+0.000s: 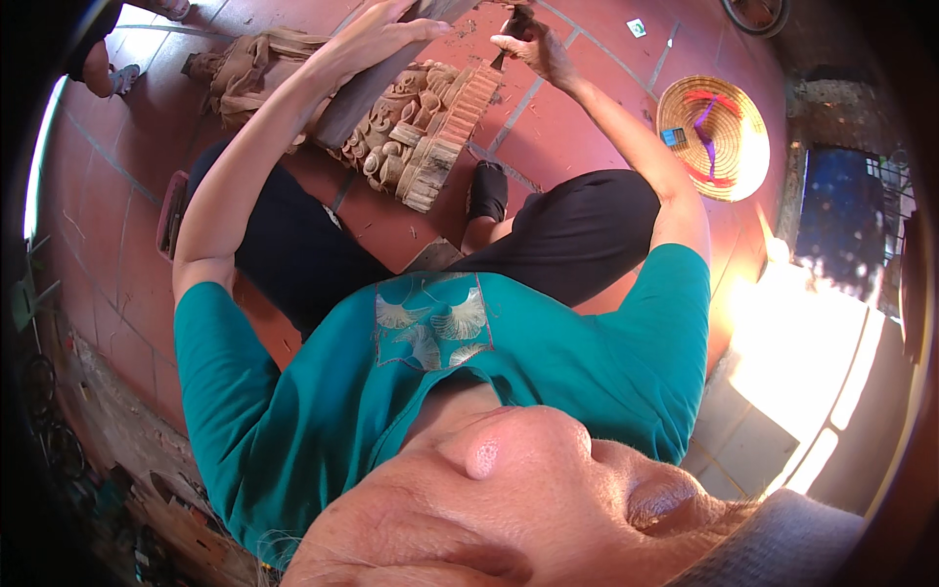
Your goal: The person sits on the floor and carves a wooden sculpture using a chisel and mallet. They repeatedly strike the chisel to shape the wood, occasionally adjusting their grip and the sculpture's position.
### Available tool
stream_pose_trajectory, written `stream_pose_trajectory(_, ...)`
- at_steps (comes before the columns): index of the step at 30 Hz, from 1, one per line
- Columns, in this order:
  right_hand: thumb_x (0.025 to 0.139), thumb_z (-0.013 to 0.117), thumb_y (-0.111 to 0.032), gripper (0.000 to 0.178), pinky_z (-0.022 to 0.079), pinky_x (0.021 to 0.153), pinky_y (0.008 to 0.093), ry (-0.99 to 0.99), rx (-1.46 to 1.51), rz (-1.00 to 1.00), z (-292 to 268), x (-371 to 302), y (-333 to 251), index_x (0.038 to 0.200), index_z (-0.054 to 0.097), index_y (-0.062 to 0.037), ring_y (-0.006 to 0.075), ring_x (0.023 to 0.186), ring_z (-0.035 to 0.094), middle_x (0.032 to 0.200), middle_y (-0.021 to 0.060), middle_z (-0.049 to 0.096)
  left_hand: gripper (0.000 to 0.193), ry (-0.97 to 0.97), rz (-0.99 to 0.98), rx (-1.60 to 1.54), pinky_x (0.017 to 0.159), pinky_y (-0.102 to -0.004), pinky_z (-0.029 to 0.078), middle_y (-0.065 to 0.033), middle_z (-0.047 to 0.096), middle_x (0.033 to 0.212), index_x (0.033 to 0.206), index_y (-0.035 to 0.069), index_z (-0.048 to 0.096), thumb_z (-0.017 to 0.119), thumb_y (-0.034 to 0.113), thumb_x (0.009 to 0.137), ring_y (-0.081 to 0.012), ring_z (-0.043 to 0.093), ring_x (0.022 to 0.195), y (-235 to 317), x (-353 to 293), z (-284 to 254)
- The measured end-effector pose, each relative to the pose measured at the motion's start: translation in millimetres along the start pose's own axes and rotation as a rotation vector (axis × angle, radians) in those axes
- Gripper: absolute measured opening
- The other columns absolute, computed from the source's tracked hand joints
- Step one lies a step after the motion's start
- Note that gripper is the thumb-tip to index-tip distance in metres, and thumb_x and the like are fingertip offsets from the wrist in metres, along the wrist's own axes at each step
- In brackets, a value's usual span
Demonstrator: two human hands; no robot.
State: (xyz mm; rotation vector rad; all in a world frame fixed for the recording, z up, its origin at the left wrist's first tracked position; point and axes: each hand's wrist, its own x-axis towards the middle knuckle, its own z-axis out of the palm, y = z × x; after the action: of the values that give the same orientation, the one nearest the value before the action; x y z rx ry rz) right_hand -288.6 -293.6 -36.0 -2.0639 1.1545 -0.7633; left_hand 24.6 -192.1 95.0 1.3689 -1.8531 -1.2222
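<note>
Carved wood (411,127) is lying upper centre. Right hand (543,51) is pinching a dark tool (517,24) near its end; left hand (377,41) is draping over a wooden board (367,98), grip can't tell. Light, steady tool pressure is likely serving best.

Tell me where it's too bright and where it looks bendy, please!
In the head view, white glare washes out part of the right side; the head view's fisheye lens bends the tiled floor near the rim, though the carved wood looks clear.
</note>
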Motion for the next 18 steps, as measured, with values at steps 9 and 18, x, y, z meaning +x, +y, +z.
stream_pose_trajectory(9, 0.087, 0.078, -0.056, 0.056, 0.058, 0.072, 0.0402, 0.101, -0.277, -0.093, 12, 5, 24, 0.106, 0.073, -0.0046, 0.0239, 0.081, 0.074, 0.089, 0.0133, 0.075, 0.077, 0.068, 0.017, -0.017, 0.049, -0.0253, 0.05, -0.0068, 0.066, 0.094, 0.154, 0.01, 0.044, 0.071, 0.047, 0.093, -0.0086, 0.059, 0.063, -21, -4, 4)
stream_pose_trajectory(18, 0.09, 0.076, -0.046, 0.063, 0.05, 0.094, 0.0398, -0.145, -0.154, 0.048, 1, 5, -42, 0.122, 0.059, 0.0048, 0.0254, 0.108, 0.064, 0.113, 0.0163, 0.069, 0.039, 0.117, 0.076, 0.047, 0.082, -0.0383, 0.054, -0.0101, 0.068, 0.099, 0.119, 0.003, 0.064, 0.069, 0.033, 0.094, -0.0198, 0.065, 0.091, -25, -20, 7)
